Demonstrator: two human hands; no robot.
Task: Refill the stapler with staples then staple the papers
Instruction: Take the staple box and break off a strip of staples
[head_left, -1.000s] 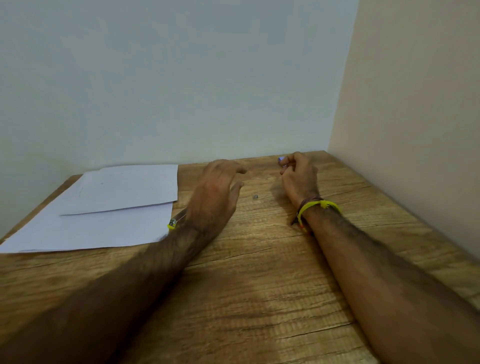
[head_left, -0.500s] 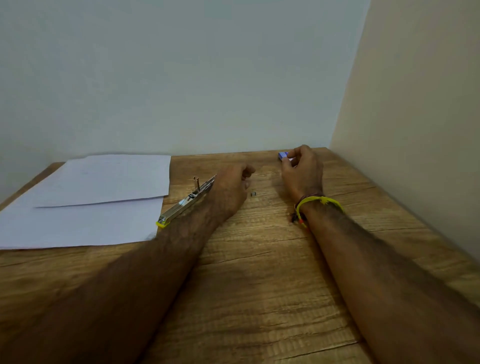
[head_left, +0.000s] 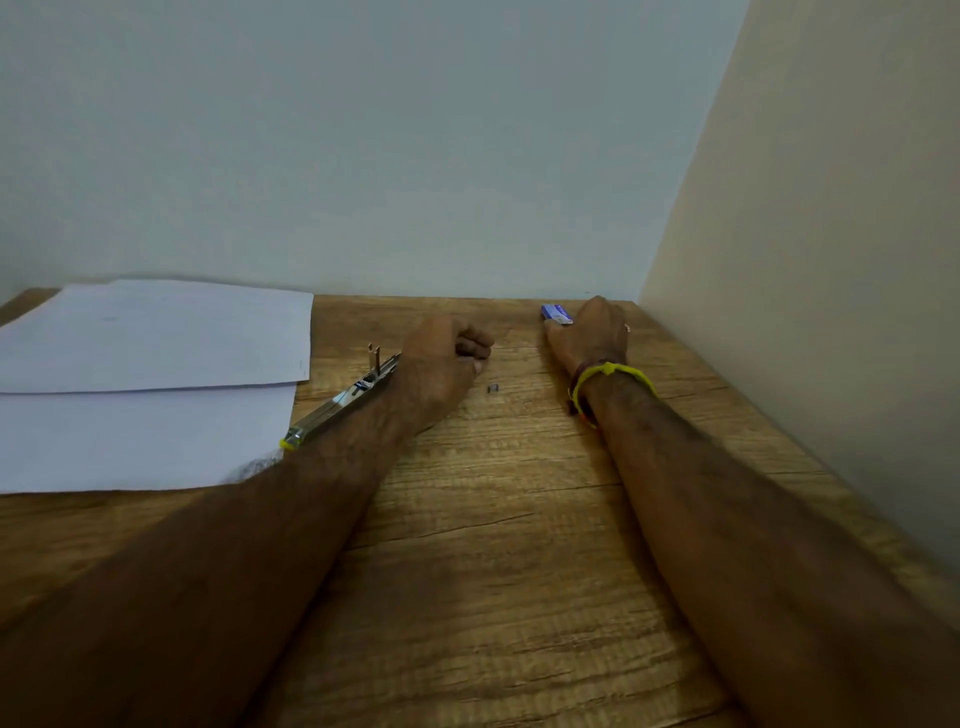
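Presently, the left hand (head_left: 441, 358) was curled round the far end of the opened stapler (head_left: 340, 402), whose metal magazine lay along the bench (head_left: 493, 545) beside the forearm, its long axis running from about 7 o'clock at the yellow tip to 1 o'clock at the grip. The right hand (head_left: 592, 332) rested at the far edge of the bench with fingers curled about a small blue staple box (head_left: 556, 313); how firmly it pinched the box could not be told. The box lay at roughly 2 o'clock from the left hand, well apart, so the right hand was plainly the nearer to the staples. One loose staple piece (head_left: 493, 387) sat on the bench between the two wrists. The papers (head_left: 156, 374), two overlapping sheets, lay at 9 o'clock from the stapler, just beside its yellow tip. Judged from this, refilling had not yet been done; the staples would need carrying across toward 8 o'clock and aligning with the magazine's axis.
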